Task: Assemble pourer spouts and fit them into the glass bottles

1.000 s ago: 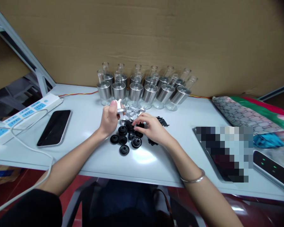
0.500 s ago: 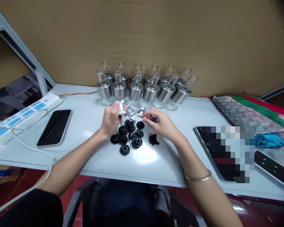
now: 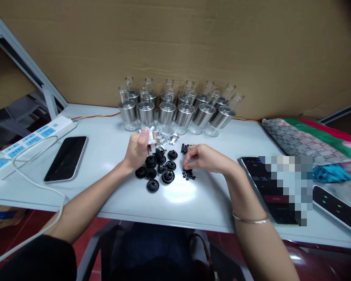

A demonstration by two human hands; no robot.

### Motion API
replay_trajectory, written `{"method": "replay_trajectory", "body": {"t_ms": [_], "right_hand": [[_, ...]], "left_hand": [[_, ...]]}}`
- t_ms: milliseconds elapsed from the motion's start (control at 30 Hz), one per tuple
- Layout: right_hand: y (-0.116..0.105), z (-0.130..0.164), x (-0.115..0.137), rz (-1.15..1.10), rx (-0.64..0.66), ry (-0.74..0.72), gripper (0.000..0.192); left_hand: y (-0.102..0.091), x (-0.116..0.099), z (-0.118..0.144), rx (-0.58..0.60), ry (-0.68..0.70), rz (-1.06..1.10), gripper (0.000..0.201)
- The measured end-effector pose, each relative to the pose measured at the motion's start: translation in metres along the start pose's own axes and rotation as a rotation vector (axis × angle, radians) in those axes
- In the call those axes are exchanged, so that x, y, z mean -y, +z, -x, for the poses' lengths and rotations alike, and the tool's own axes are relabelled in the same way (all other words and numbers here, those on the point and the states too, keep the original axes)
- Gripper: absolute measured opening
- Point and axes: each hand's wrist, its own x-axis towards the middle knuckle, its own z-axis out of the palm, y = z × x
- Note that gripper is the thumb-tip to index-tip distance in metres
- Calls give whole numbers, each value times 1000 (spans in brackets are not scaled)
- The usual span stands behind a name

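Note:
My left hand (image 3: 139, 149) is closed around a silver-coloured bottle-top fitting (image 3: 153, 137), held upright with the thumb on its upper part. Beneath and beside it lie several more silver fittings (image 3: 173, 138). Black round stoppers with stepped rims (image 3: 168, 176) are grouped on the table just in front of that hand. My right hand (image 3: 201, 157) reaches down to a small heap of tiny black rings (image 3: 189, 175), thumb and fingertips pinched together. Whether a ring is between those fingertips cannot be made out. Short black pieces (image 3: 185, 148) lie partly behind the right hand.
Two rows of glass bottles with metal sleeves (image 3: 167, 113) stand at the back, before a cardboard wall (image 3: 175, 47). On the left are a phone (image 3: 66, 159) and a power strip (image 3: 32, 144). Another phone (image 3: 260, 183), a power bank (image 3: 337, 208) and folded cloth (image 3: 292, 140) lie right.
My right hand has moved from beside the silver fittings, right and toward me, down to the tiny black rings. My left hand keeps its silver fitting, now slightly lower.

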Motion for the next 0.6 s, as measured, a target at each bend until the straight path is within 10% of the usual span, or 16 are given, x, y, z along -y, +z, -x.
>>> {"method": "replay_trajectory", "body": {"t_ms": [600], "right_hand": [[8, -6, 4, 85, -180, -40, 8]], "left_hand": [[4, 0, 3, 92, 56, -38, 62]]}}
